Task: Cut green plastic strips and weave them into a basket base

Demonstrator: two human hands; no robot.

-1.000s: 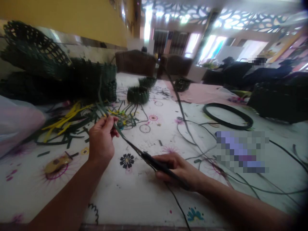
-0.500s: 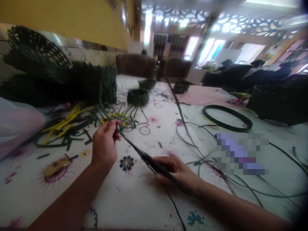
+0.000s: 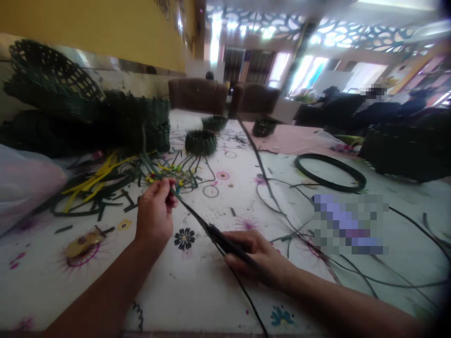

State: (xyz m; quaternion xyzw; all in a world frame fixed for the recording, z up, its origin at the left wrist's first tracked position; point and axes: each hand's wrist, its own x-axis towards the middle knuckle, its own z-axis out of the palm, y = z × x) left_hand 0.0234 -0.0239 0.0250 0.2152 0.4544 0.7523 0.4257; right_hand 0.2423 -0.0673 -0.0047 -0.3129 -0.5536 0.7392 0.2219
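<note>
Between the pinched fingers of my left hand (image 3: 155, 213) is a dark green flat strip (image 3: 180, 198) that slants down to the right. My right hand (image 3: 262, 258) is wrapped round the black handles of scissors (image 3: 230, 245), whose narrow blades point up and left along the strip. Whether the blades touch the strip is too blurred to tell. A thin dark strand (image 3: 248, 295) runs from under the right hand to the table's near edge. Just beyond my left hand lies a tangle of green and yellow strips (image 3: 186, 176).
Dark woven baskets (image 3: 137, 117) are stacked at the left, with small ones (image 3: 200, 142) farther back. A plastic bag (image 3: 28, 183) and a tape roll (image 3: 82, 244) lie left. Right are a dark ring coil (image 3: 331, 188), long loose strands (image 3: 405, 283) and a large basket (image 3: 405, 152).
Both hands keep nearly the same pose and grip. The view has shifted slightly, so the things on the right sit a little farther left.
</note>
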